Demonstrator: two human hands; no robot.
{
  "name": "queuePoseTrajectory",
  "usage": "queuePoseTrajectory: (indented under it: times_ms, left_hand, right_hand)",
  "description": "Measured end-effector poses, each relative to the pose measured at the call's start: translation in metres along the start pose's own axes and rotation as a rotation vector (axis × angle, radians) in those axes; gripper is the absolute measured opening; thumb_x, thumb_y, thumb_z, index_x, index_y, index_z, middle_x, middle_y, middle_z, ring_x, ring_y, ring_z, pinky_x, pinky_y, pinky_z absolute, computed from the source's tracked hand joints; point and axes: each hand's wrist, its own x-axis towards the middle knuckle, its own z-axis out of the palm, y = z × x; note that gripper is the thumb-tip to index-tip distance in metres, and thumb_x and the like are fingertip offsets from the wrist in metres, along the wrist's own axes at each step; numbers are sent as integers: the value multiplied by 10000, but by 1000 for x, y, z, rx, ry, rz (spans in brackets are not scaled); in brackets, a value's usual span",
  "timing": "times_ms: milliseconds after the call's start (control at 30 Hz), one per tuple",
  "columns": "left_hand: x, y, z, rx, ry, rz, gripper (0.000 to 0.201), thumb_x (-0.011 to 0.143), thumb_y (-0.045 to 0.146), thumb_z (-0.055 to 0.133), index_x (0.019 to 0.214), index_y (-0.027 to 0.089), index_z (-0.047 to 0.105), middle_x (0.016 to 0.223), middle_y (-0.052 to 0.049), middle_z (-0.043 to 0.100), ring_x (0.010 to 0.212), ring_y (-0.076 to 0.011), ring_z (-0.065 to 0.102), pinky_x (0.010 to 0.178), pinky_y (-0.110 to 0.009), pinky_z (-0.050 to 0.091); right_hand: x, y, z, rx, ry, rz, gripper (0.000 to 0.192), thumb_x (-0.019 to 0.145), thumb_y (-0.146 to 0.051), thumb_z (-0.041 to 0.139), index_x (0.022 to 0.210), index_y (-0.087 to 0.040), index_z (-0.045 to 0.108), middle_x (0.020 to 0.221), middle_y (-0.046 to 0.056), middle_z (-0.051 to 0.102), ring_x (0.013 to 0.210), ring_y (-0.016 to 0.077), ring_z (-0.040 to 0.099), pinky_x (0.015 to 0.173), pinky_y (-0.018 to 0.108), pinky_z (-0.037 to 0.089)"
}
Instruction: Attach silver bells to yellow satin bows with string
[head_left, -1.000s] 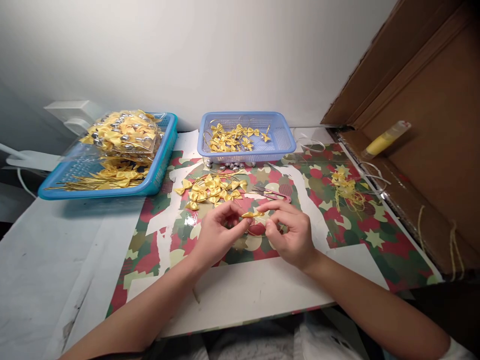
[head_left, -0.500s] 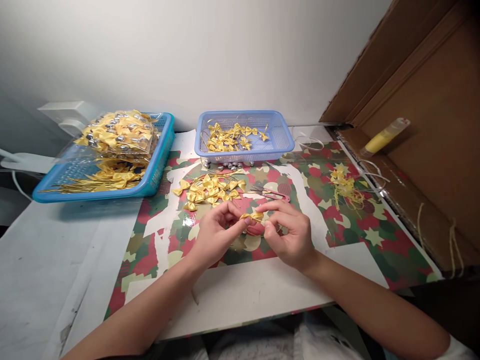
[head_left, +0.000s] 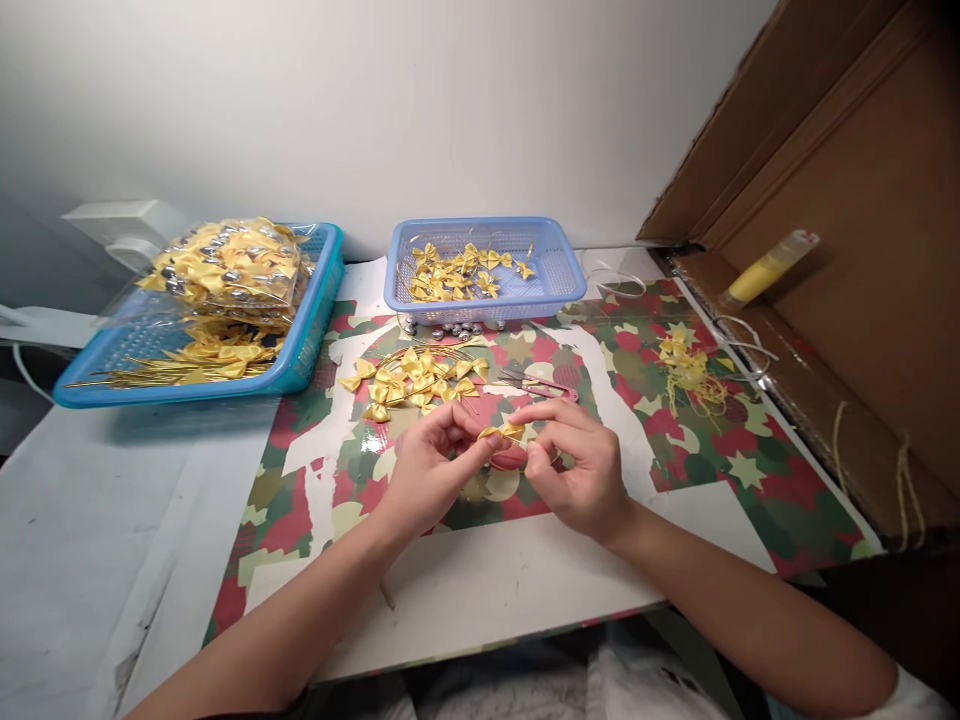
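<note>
A small yellow ribbon bow is held up over the middle of the table. My left hand pinches its left end between thumb and fingers. From the right, my right hand is closed, its fingertips at the bow's other side on what looks like a thin cord or wire; its exact grip is partly hidden. Just beyond lies a loose pile of yellow bows with golden stems. Pink-handled snips rest behind my right hand, and several silver beads lie in front of the lilac-blue basket.
Yellow bows lie in the lilac-blue basket by the wall. A blue basket at left carries a clear bag of bows. Yellow scraps lie at right, near a cardboard box and a yellow tube.
The view has shifted slightly, so the baskets appear a little further left. Both hands stay at the bow with almost the same grip.
</note>
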Motion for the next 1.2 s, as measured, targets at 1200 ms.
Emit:
queuePoseTrajectory:
  times_ms: [1200]
  left_hand:
    - [-9,-6,2,325,127,292,127,749,152,651,664,205,572,674,-15,690,639,-159,635,600,-276,491]
  right_hand:
    - [-8,2,8,-119,25,-190,213,775,-48,474,640,-213,489,904,68,675,789,193,594,671,369,522]
